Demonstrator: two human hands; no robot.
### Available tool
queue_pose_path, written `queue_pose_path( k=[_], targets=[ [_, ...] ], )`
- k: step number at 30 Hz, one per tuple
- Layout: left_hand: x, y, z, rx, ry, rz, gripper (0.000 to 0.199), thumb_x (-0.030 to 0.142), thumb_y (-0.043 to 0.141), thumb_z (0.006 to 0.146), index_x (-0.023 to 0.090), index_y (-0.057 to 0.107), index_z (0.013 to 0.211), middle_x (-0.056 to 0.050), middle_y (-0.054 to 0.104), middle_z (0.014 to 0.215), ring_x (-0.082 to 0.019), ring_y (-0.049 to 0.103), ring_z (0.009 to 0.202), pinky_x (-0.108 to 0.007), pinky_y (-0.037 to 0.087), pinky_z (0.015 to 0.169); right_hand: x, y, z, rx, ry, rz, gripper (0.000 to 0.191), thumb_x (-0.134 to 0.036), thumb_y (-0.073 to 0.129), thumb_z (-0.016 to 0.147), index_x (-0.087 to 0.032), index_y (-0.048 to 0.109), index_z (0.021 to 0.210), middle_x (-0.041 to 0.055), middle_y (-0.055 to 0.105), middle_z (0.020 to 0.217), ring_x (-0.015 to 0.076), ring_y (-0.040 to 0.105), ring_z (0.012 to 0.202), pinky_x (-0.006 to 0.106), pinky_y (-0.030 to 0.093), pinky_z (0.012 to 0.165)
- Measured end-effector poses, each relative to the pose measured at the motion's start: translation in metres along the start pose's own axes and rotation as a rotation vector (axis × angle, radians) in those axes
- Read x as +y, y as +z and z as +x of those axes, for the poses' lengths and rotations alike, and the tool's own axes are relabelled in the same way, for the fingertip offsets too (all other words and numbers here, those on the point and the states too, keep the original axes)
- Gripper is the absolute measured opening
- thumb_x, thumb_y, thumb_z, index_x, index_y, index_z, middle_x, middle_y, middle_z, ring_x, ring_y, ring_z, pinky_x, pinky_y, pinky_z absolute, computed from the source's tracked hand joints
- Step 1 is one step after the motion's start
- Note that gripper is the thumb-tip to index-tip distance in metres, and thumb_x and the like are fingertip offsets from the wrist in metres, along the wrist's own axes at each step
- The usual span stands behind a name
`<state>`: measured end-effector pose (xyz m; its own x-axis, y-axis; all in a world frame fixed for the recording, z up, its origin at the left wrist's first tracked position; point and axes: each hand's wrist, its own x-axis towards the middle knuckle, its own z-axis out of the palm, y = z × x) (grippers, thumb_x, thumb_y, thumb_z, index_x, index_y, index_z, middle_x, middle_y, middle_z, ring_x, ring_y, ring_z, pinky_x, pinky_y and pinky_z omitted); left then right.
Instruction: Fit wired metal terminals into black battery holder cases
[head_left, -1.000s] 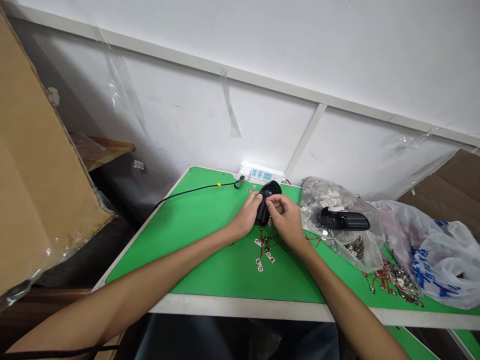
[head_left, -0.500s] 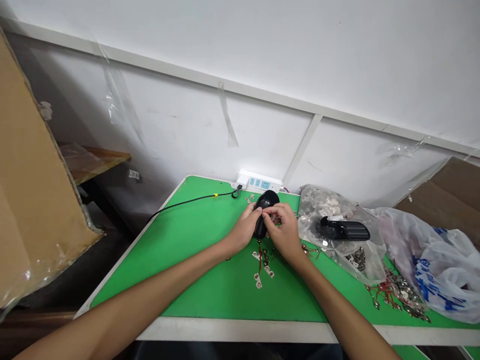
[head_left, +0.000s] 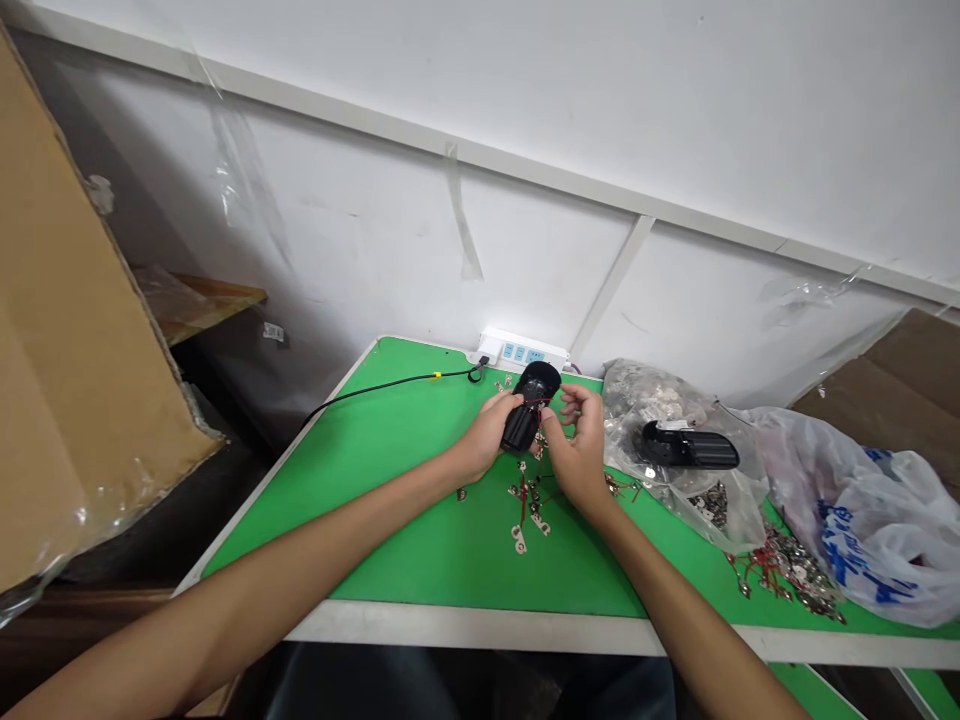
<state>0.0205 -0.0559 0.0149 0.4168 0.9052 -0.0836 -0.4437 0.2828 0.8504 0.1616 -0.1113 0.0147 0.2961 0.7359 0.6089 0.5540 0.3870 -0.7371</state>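
Note:
My left hand (head_left: 484,436) grips a black plastic housing (head_left: 520,424) from its left side, with the thumb on top. The housing is held tilted above the green table, and its hollow inside shows a thin red wire (head_left: 537,401) across the middle. My right hand (head_left: 577,440) is at the housing's right edge, fingers apart and half curled, thumb close to the wire; whether the thumb touches it I cannot tell. Below the hands lie small metal contact plates (head_left: 520,540), some with red wires.
A white power strip (head_left: 523,350) with a black cable (head_left: 382,382) sits at the table's back edge. To the right, another black housing (head_left: 688,447) rests on a clear bag (head_left: 637,390), beside a white plastic bag (head_left: 877,520) and heaped contacts (head_left: 802,575). A cardboard box (head_left: 82,330) stands left.
The housing has turned so that its hollow inside and red wire show. My right hand has moved off its middle to the right edge, and its fingers have spread.

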Motion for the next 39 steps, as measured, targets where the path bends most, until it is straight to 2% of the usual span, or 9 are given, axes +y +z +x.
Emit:
queue_pose_path(
  k=[4, 8, 10, 13, 16, 23, 28, 34, 39],
  targets=[
    [0.005, -0.001, -0.002, -0.09, 0.001, 0.047, 0.031, 0.043, 0.066, 0.09, 0.016, 0.06, 0.104, -0.004, 0.074, 0.079, -0.018, 0.069, 0.049, -0.029, 0.056, 0.05, 0.006, -0.006, 0.005, 0.015, 0.097, 0.024, 0.054, -0.042, 0.063, 0.098, -0.023, 0.052, 0.148, 0.0159, 0.052, 0.146, 0.0297, 0.056, 0.129, 0.047, 0.053, 0.104],
    [0.003, -0.001, -0.003, -0.123, 0.015, 0.069, 0.034, 0.046, 0.069, 0.088, 0.017, 0.057, 0.102, -0.003, 0.073, 0.078, -0.019, 0.071, 0.049, -0.027, 0.055, 0.049, 0.01, -0.007, 0.009, -0.065, 0.169, 0.103, 0.06, -0.043, 0.063, 0.097, -0.026, 0.049, 0.153, 0.0155, 0.05, 0.154, 0.0314, 0.053, 0.139, 0.05, 0.052, 0.11],
    [0.001, -0.001, -0.004, -0.145, 0.019, 0.089, 0.036, 0.046, 0.07, 0.087, 0.018, 0.057, 0.105, -0.002, 0.072, 0.077, -0.019, 0.071, 0.049, -0.027, 0.054, 0.048, 0.01, -0.004, 0.007, -0.125, 0.188, 0.162, 0.061, -0.042, 0.065, 0.095, -0.027, 0.049, 0.153, 0.0134, 0.056, 0.148, 0.0306, 0.057, 0.135, 0.048, 0.056, 0.105],
    [-0.002, 0.0, -0.005, -0.165, 0.021, 0.11, 0.044, 0.048, 0.071, 0.086, 0.019, 0.058, 0.116, -0.001, 0.072, 0.076, -0.019, 0.069, 0.047, -0.026, 0.052, 0.044, 0.007, -0.001, 0.002, -0.213, 0.22, 0.236, 0.061, -0.042, 0.067, 0.095, -0.031, 0.048, 0.152, 0.0087, 0.067, 0.129, 0.0269, 0.068, 0.112, 0.041, 0.063, 0.086],
    [-0.003, 0.001, -0.007, -0.177, 0.031, 0.12, 0.043, 0.049, 0.071, 0.087, 0.02, 0.059, 0.117, 0.0, 0.071, 0.078, -0.017, 0.067, 0.047, -0.026, 0.052, 0.044, 0.003, 0.0, -0.001, -0.251, 0.252, 0.29, 0.059, -0.042, 0.067, 0.095, -0.032, 0.047, 0.15, 0.0055, 0.069, 0.116, 0.0234, 0.07, 0.094, 0.037, 0.063, 0.075],
    [0.003, 0.001, -0.016, -0.281, 0.047, 0.185, 0.039, 0.044, 0.069, 0.087, 0.021, 0.059, 0.117, -0.002, 0.072, 0.085, -0.019, 0.07, 0.054, -0.029, 0.055, 0.053, 0.002, -0.004, 0.003, -0.25, 0.283, 0.323, 0.057, -0.038, 0.068, 0.092, -0.028, 0.047, 0.144, 0.0044, 0.067, 0.119, 0.0232, 0.068, 0.104, 0.037, 0.06, 0.092],
    [0.002, 0.0, -0.018, -0.281, 0.045, 0.194, 0.043, 0.042, 0.063, 0.085, 0.023, 0.062, 0.124, -0.001, 0.069, 0.081, -0.021, 0.067, 0.056, -0.031, 0.051, 0.056, 0.003, -0.005, 0.002, -0.267, 0.25, 0.338, 0.058, -0.036, 0.067, 0.093, -0.028, 0.044, 0.146, 0.006, 0.067, 0.124, 0.024, 0.068, 0.11, 0.039, 0.058, 0.099],
    [0.002, 0.002, -0.02, -0.219, 0.283, 0.405, 0.023, 0.036, 0.057, 0.088, 0.017, 0.066, 0.1, -0.003, 0.065, 0.087, -0.02, 0.058, 0.081, -0.029, 0.046, 0.071, 0.004, -0.005, -0.002, -0.243, 0.207, 0.272, 0.054, -0.037, 0.065, 0.093, -0.027, 0.048, 0.143, 0.0068, 0.064, 0.132, 0.027, 0.06, 0.125, 0.046, 0.049, 0.114],
    [0.003, 0.0, -0.016, -0.258, 0.282, 0.48, 0.023, 0.04, 0.051, 0.09, 0.018, 0.057, 0.089, -0.001, 0.057, 0.083, -0.019, 0.05, 0.08, -0.03, 0.042, 0.072, 0.003, -0.004, -0.005, -0.271, 0.224, 0.295, 0.052, -0.036, 0.06, 0.095, -0.026, 0.043, 0.144, 0.0059, 0.059, 0.13, 0.0257, 0.058, 0.123, 0.045, 0.045, 0.116]
  ],
)
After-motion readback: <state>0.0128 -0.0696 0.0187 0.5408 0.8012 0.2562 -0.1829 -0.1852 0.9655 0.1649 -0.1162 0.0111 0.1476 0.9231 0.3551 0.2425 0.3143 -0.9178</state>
